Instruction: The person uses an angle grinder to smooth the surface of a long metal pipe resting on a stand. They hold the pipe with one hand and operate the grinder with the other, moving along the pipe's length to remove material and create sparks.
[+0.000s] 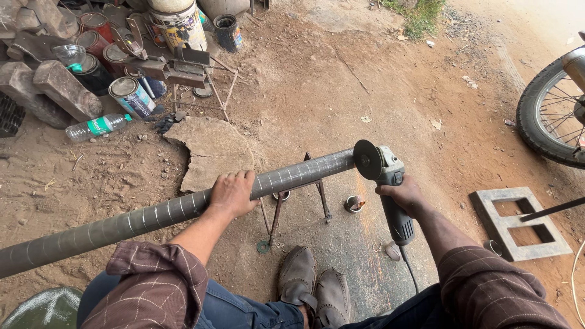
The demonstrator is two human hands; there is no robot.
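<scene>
Ground: bare brown earth (365, 85) fills most of the view, with a flat broken stone slab (213, 149) near the middle.
Pipe: a long grey metal pipe (122, 222) with spiral marks runs from the near left to the centre, resting on a small metal stand (298, 201).
Wheel: part of a motorcycle wheel (548, 116) stands at the far right edge.
Frame: a grey rectangular block with two openings (518, 222) lies on the ground at the right, well apart from the pipe.
Left hand: the left hand (233, 192) lies over the pipe, its fingers wrapped around the top.
Right hand: the right hand (405, 195) grips the body of an angle grinder (387, 183), fingers closed around it.
Disc: the grinder disc (367, 159) is just at the right end of the pipe.
Shoes: two grey shoes (314, 286) rest near the stand.
Cans: round paint cans (131, 94) with coloured labels stand at the far left, beside grey bricks (61, 91).
Bottle: a clear plastic bottle with a green label (97, 127) lies on its side at the left.
</scene>
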